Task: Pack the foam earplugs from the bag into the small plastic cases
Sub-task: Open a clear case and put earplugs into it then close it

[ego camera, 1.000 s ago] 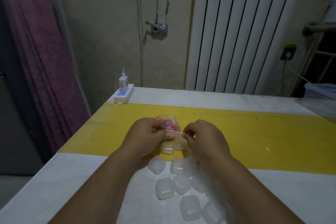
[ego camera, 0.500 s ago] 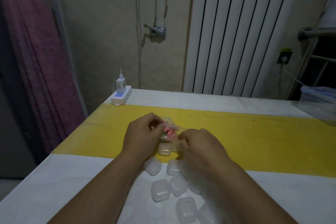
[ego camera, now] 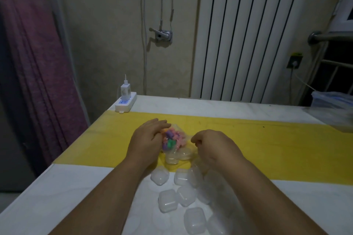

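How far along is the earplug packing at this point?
Nothing looks packed: the plastic cases near the table's front edge look closed and empty. In hand: the left hand and right hand hold the bag, earplugs inside. Left: filling every case.

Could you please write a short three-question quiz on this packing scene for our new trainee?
1. True or false: the bag of earplugs lies on the yellow strip of the table.
2. Which hand pinches the bag's edge with curled fingers? A) left hand B) right hand
3. Fill in: the small plastic cases lie mostly on the ____ part of the table, nearer the person.

Key
1. True.
2. B; the left hand lies flatter against the bag's other side.
3. White.
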`<action>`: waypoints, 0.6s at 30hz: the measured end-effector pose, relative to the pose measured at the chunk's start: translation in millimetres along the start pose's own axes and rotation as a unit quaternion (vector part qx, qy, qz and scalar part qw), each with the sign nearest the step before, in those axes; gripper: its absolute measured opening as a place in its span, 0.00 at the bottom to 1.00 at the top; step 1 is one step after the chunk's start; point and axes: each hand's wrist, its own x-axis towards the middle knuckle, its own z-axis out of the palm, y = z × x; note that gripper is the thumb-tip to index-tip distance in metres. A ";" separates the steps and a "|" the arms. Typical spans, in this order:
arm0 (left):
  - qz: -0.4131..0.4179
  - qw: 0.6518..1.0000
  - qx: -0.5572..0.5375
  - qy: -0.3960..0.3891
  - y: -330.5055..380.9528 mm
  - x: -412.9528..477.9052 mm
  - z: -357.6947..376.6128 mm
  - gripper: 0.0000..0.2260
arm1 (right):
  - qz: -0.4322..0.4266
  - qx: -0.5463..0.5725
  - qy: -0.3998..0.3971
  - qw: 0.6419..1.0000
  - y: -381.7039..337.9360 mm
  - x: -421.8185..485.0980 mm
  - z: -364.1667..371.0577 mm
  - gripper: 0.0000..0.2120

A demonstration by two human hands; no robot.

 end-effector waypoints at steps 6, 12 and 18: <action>0.010 0.996 -0.003 -0.092 -6.9 -1.1 7.7 0.21 | -0.029 -0.031 -0.019 0.999 -14.0 11.0 -1.5 0.19; 0.017 0.996 0.025 -0.085 -16.1 2.4 10.8 0.22 | -0.057 0.018 0.003 0.998 -20.9 17.3 21.9 0.10; 0.033 0.993 0.083 -0.072 -21.2 5.7 12.3 0.22 | -0.038 0.040 0.015 0.998 -17.7 28.7 26.7 0.10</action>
